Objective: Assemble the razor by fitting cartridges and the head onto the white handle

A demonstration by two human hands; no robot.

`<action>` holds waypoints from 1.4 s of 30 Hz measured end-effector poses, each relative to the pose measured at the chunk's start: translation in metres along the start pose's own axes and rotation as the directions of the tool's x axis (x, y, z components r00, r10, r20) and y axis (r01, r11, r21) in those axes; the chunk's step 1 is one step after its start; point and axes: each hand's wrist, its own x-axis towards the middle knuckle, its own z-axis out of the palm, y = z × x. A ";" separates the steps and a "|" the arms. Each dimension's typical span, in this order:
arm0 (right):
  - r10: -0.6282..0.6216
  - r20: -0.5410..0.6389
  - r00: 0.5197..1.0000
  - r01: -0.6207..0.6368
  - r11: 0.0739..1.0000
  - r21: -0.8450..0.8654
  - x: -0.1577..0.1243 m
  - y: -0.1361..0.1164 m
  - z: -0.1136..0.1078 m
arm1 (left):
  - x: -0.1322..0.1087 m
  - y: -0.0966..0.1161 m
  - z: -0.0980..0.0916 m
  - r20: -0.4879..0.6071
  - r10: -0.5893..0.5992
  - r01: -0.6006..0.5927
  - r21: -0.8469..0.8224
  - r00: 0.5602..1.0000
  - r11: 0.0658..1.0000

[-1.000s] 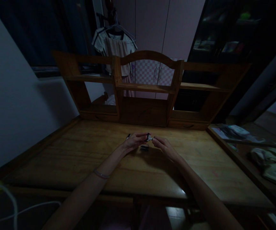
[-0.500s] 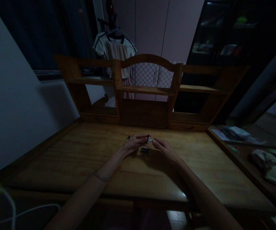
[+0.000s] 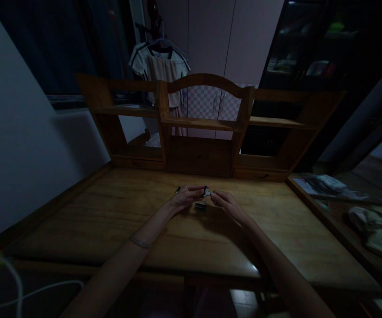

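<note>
Your left hand (image 3: 184,197) and right hand (image 3: 225,202) had fingers pinched on opposite ends of the small black-and-silver piece (image 3: 206,192), just above or beyond the dark block (image 3: 200,206); it looked light, stiff, metal probably slick, black end seemingly the surer hold.

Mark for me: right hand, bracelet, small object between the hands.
Right hand (image 3: 228,203): head view, on the back of the hand.
Bracelet (image 3: 139,242): head view, middle of its visible band.
Small object (image 3: 207,193): head view, on its pale part.
</note>
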 end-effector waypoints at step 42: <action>0.056 0.045 0.997 -0.055 0.998 -0.031 0.003 0.007 -0.004 | 0.001 -0.001 -0.005 0.022 -0.016 0.014 0.077 1.000 0.997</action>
